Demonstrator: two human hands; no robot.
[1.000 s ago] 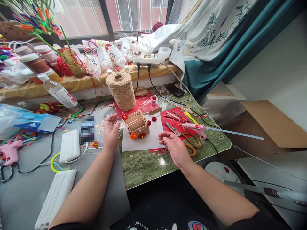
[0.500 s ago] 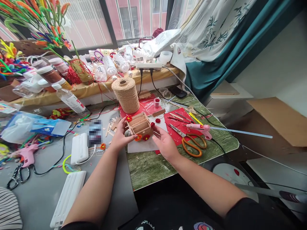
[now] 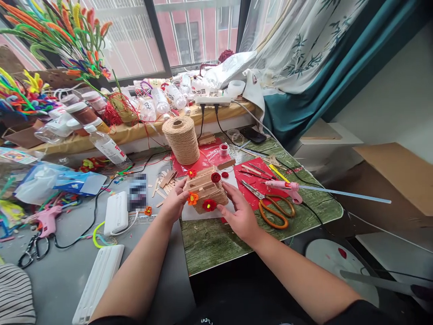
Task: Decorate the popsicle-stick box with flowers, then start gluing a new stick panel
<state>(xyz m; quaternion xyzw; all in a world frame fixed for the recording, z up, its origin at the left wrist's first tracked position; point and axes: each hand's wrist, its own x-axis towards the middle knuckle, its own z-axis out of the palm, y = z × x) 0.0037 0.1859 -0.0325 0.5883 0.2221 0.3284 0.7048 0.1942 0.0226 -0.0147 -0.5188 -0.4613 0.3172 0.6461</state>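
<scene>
Between my two hands is a small brown box that looks made of craft sticks or cardboard, with red and orange flowers on its corners and side. My left hand grips its left end, thumb near the orange flower. On the right end, my right hand holds it with fingers behind and thumb at the lower front. A dark red flower sits on the top right corner, and a red one faces me. Beneath lies a white sheet; a loose dark red flower rests behind the box.
Orange-handled scissors and a pink glue gun with a long glue stick lie to the right. Behind stands a twine spool. Craft sticks, a white power bank and another pink glue gun are on the left.
The box has been tipped, so its flowered side now faces me more and its divided inside shows less. Both hands turned with it, keeping their hold. The whole view shifted slightly.
</scene>
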